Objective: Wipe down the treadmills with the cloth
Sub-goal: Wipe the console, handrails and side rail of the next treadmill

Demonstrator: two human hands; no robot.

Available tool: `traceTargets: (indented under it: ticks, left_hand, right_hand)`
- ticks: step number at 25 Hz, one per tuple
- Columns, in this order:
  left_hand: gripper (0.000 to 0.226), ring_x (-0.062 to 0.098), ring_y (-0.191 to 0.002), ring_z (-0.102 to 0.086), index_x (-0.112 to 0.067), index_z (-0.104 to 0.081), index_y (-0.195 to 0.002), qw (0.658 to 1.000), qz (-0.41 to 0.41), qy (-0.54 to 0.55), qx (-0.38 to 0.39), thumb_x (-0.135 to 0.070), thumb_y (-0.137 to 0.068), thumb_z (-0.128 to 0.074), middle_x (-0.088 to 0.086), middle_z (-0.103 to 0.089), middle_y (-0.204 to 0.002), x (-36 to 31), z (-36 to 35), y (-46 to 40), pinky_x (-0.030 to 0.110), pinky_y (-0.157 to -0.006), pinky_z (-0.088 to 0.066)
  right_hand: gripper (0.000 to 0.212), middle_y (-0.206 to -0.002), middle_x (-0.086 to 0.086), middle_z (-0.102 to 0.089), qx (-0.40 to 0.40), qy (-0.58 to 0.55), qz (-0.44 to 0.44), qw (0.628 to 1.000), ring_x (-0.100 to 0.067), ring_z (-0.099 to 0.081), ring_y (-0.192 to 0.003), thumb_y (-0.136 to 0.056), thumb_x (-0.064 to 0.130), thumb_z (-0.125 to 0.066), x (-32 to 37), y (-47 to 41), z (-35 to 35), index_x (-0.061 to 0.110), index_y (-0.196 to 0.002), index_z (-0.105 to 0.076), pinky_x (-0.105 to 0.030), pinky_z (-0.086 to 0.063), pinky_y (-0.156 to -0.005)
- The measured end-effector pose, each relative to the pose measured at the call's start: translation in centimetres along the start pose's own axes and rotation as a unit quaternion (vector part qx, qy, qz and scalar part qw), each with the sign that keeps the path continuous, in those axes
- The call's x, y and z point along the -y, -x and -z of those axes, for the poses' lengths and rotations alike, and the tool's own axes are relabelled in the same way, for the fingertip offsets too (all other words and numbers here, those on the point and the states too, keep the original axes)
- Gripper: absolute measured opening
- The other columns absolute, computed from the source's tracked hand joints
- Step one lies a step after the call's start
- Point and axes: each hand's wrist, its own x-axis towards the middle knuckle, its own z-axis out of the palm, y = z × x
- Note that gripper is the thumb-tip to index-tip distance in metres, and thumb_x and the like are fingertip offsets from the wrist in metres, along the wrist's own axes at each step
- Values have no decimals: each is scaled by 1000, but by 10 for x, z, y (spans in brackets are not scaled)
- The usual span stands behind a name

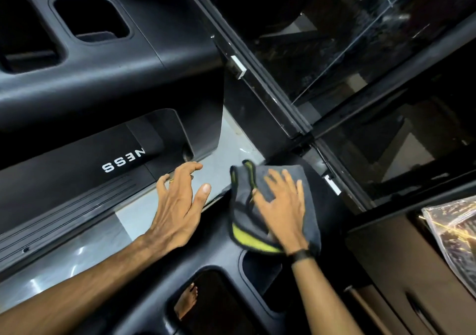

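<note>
The right hand [282,206] lies flat on the cloth [273,206], fingers spread and extended, palm pressing the fabric down rather than gripping it — a posture that puts the widest area of cloth against the surface. The cloth is dark grey with a yellow-green edge, folded into a thick pad, and rests on the black plastic console of the near treadmill [219,278], at its far corner beside the glass partition [360,82]. A dark band is worn on the right wrist.

The left hand [180,198] holds nothing: fingers loosely curled and apart, hovering above the gap between machines, with pale floor [77,252] visible below. Judged purpose: balance or readiness to brace; contact with any surface cannot be confirmed.

Count — one cloth, two hands, two treadmill bodies in view. The second treadmill [90,59] stands across the gap and carries partial white lettering. The near console shows two recessed openings; a bare foot is visible through one
</note>
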Motion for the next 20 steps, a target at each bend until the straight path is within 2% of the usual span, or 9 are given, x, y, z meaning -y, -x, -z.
traceTargets:
  ticks: [4, 6, 8, 9, 11, 14, 17, 19, 20]
  left_hand:
    - [51, 5, -112, -49, -23, -37, -139, 1000, -2, 2, 14, -53, -99, -25, -8, -48, -125, -4, 0, 8, 34, -114, -13]
    - [51, 4, -110, -49, -23, -37, -138, 1000, -5, 4, 13, -54, -99, -25, -8, -49, -119, -5, 2, 8, 34, -113, -14]
    - [50, 4, -108, -49, -23, -38, -137, 1000, -4, 2, 20, -54, -100, -25, -9, -48, -117, -2, 2, 10, 37, -114, -15]
    - [50, 2, -105, -48, -23, -38, -136, 1000, -2, 3, 22, -54, -100, -25, -9, -48, -119, -2, 0, 10, 40, -115, -16]
    - [50, -4, -104, -47, -22, -39, -135, 999, -3, 14, 36, -54, -100, -24, -9, -47, -127, -7, -7, 11, 46, -115, -17]
    - [49, -2, -110, -44, -21, -40, -135, 998, -36, 12, 55, -51, -100, -26, -8, -47, -131, -18, -18, 10, 49, -115, -17]
    - [46, 9, -118, -47, -22, -38, -136, 995, -60, 1, 85, -49, -100, -28, -9, -47, -128, -29, -26, 5, 45, -115, -16]
    - [43, 9, -117, -48, -23, -37, -135, 994, -68, 11, 85, -48, -100, -29, -8, -49, -125, -32, -28, 5, 44, -115, -15]
    - [42, 9, -115, -48, -24, -37, -134, 994, -71, 13, 87, -48, -100, -29, -7, -49, -123, -32, -28, 6, 44, -115, -15]
  right_hand:
    - [62, -161, 1, -37, -17, -17, -217, 976, -23, -21, -152, -98, 53, -49, -49, -53, 10, 19, -149, -47, -53, -3, -124]
    - [67, -163, -7, -30, -69, -67, -302, 948, -30, -19, -153, -100, 53, -47, -62, -17, 21, 15, -153, -39, -54, -7, -123]
    - [74, -164, -13, -26, -71, -116, -363, 922, -38, -25, -149, -98, 60, -38, -54, 44, 27, 15, -157, -32, -53, -19, -120]
    - [71, -165, -11, -25, -55, -78, -359, 928, -39, -29, -147, -98, 58, -34, -43, 71, 25, 19, -158, -29, -54, -22, -118]
    - [67, -167, -5, -20, -31, 36, -267, 963, -36, -23, -150, -98, 52, -31, -21, 92, 11, 23, -158, -28, -59, -17, -117]
    - [68, -166, 0, -25, 6, 60, -128, 990, -32, -12, -154, -96, 55, -29, -32, 31, 3, 24, -156, -34, -61, -5, -119]
    - [62, -165, -4, -26, -9, -37, -192, 981, -31, -13, -154, -100, 49, -45, -82, 12, 14, 20, -154, -38, -52, -2, -123]
    - [63, -164, -10, -26, -28, -116, -239, 964, -33, -23, -152, -102, 45, -46, -92, 49, 21, 17, -156, -31, -45, -15, -123]
    - [61, -161, -12, -33, -31, -92, -246, 964, -35, -35, -146, -103, 43, -44, -83, 77, 20, 17, -157, -30, -45, -26, -119]
